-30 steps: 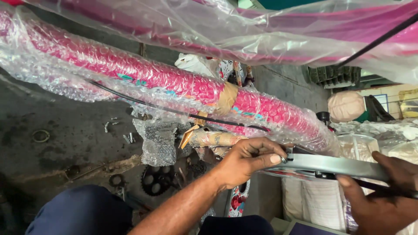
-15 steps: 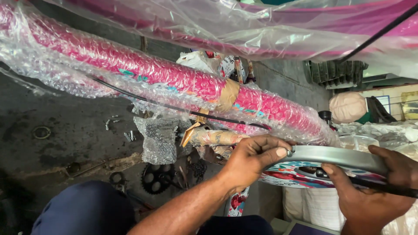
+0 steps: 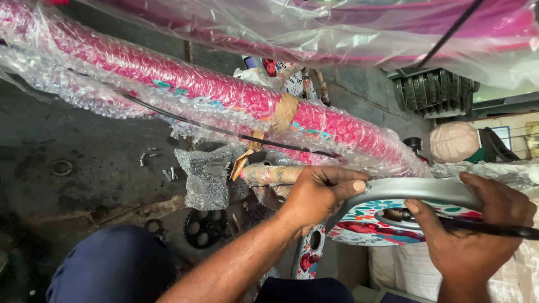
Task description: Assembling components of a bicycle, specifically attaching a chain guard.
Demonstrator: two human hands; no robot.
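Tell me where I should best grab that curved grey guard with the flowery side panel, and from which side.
Probably grip the grey guard along its bare curved top band, coming from above at both ends, as the left hand and right hand do now. The band is narrow enough for fingers to wrap over, and the flowery panel hangs below it.

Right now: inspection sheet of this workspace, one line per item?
Surface: dark stained floor, gritty.
Job's things: grey chain guard with floral panel, held at both ends; pink frame tube in bubble wrap above it.
Clutter: black sprocket, small metal bits, foam wrap scrap on the floor.
Grippers: left hand grips the guard's left end; right hand grips its right end and a black tool.
Cables: black cable along the tube.
Surroundings: stacked dark parts, white sacks.
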